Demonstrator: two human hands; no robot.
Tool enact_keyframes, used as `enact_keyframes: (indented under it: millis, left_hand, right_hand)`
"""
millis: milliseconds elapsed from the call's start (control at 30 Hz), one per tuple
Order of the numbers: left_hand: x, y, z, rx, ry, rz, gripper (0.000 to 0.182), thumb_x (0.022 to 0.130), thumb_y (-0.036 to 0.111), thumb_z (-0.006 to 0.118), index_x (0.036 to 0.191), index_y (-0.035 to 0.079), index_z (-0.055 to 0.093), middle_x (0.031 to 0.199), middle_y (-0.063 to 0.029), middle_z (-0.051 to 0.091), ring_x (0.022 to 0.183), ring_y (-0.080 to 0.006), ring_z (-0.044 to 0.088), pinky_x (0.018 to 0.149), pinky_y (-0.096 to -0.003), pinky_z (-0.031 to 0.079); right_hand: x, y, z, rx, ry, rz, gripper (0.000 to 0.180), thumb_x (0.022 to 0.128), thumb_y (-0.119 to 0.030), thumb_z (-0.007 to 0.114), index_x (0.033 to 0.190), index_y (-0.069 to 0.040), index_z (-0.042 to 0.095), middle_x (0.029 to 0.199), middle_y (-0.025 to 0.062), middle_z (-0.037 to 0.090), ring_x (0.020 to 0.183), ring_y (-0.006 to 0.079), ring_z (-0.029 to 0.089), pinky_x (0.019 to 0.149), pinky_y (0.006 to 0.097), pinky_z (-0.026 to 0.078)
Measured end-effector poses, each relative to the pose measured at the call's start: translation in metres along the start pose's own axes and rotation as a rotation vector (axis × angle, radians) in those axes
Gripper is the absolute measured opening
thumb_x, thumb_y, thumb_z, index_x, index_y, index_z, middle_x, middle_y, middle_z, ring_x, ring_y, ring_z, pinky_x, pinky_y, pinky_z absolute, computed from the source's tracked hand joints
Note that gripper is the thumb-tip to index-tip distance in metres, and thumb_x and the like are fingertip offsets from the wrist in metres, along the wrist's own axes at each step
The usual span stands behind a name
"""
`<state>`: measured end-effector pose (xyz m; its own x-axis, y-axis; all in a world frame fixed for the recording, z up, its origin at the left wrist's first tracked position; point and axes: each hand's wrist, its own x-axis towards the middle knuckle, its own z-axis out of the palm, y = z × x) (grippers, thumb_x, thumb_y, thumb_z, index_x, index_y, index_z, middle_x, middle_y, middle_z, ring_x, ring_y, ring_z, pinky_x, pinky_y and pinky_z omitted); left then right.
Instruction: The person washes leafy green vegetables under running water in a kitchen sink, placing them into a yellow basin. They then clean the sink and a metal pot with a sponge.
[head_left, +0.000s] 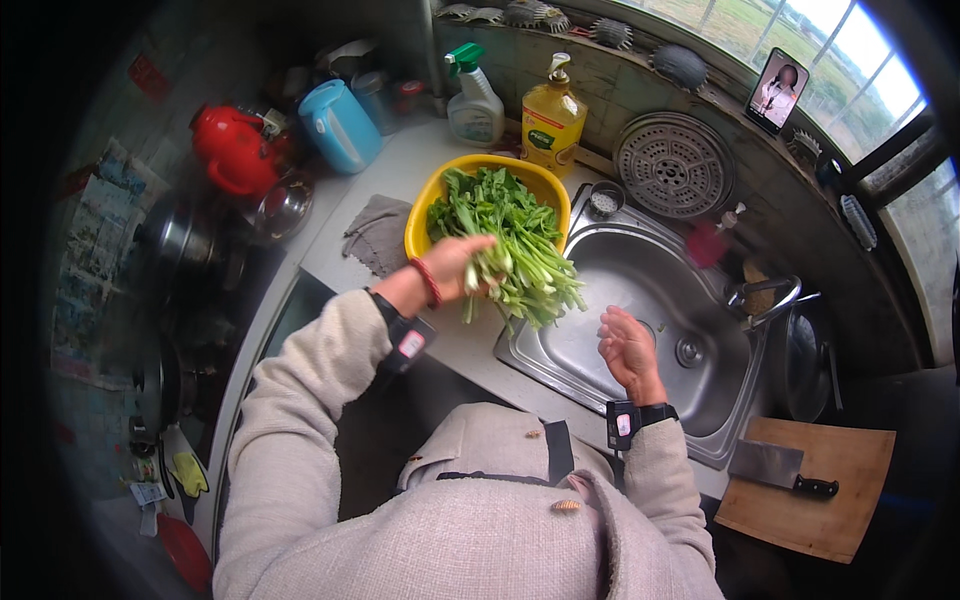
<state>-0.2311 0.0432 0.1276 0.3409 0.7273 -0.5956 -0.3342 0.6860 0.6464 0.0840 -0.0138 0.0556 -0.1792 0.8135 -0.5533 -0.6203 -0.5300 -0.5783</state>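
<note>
Leafy green vegetables (499, 217) with pale cut stems fill a yellow plastic basin (416, 244), and their stems spill over its near right side. My left hand (454, 266) is closed around some of the stems at the basin's near edge. Over the near part of the stainless steel sink (577, 262) my right hand (628, 349) is raised, fingers a little curled, with nothing in it. A small green scrap lies in the sink near the drain (688, 351).
Behind the basin stand a spray bottle (476, 105) and a yellow pump bottle (553, 124). A grey cloth (379, 234) lies left of it. The faucet (772, 296) is at the sink's right. A cleaver (772, 465) rests on a wooden cutting board (832, 525).
</note>
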Motion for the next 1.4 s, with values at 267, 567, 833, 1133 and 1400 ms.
enact_keyframes:
  millis: [267, 567, 833, 1133, 1400]
  left_hand:
    - [-0.007, 0.020, -0.007, 0.961, 0.208, -0.227, 0.079, 0.092, 0.065, 0.033, 0.090, -0.009, 0.061, 0.075, -0.0194, 0.068, 0.059, -0.0234, 0.069, 0.041, -0.0245, 0.050]
    - [-0.023, -0.006, -0.051, 1.255, 0.490, -0.046, 0.082, 0.088, 0.069, 0.034, 0.073, -0.007, 0.061, 0.066, -0.0180, 0.064, 0.056, -0.0244, 0.065, 0.056, -0.0352, 0.054]
    - [-0.014, -0.058, -0.056, 0.403, 0.229, 0.010, 0.079, 0.086, 0.072, 0.038, 0.127, 0.005, 0.052, 0.121, -0.0099, 0.058, 0.121, -0.0177, 0.047, 0.096, -0.0413, 0.040]
    - [-0.016, -0.054, -0.016, -0.038, -0.019, -0.064, 0.053, 0.090, 0.052, 0.055, 0.123, 0.012, 0.055, 0.115, -0.0060, 0.063, 0.102, -0.0180, 0.061, 0.086, -0.0378, 0.050]
    - [-0.016, -0.013, -0.008, -0.146, -0.014, -0.124, 0.035, 0.089, 0.033, 0.058, 0.110, 0.006, 0.060, 0.093, -0.0092, 0.067, 0.081, -0.0209, 0.066, 0.074, -0.0406, 0.057]
  right_hand:
    - [-0.003, -0.004, -0.007, -0.027, 0.007, -0.014, 0.023, 0.088, -0.007, 0.059, 0.109, -0.003, 0.051, 0.090, 0.0049, 0.061, 0.070, 0.0107, 0.059, 0.054, 0.0185, 0.047]
    - [0.002, -0.004, -0.009, -0.049, -0.030, 0.005, 0.020, 0.090, -0.008, 0.056, 0.109, -0.003, 0.052, 0.091, 0.0048, 0.061, 0.072, 0.0102, 0.059, 0.055, 0.0184, 0.047]
    - [0.009, -0.013, 0.017, -0.227, -0.051, -0.091, 0.023, 0.091, -0.014, 0.058, 0.112, -0.007, 0.054, 0.101, 0.0030, 0.061, 0.086, 0.0110, 0.058, 0.071, 0.0241, 0.047]
    - [0.025, -0.016, 0.073, -0.640, -0.207, -0.390, 0.049, 0.092, -0.033, 0.058, 0.133, -0.009, 0.047, 0.127, 0.0096, 0.051, 0.118, 0.0207, 0.045, 0.099, 0.0340, 0.035]
    - [0.048, 0.006, 0.080, -0.959, -0.407, -0.438, 0.049, 0.093, -0.027, 0.059, 0.135, -0.004, 0.046, 0.120, 0.0105, 0.056, 0.107, 0.0151, 0.053, 0.089, 0.0275, 0.044]
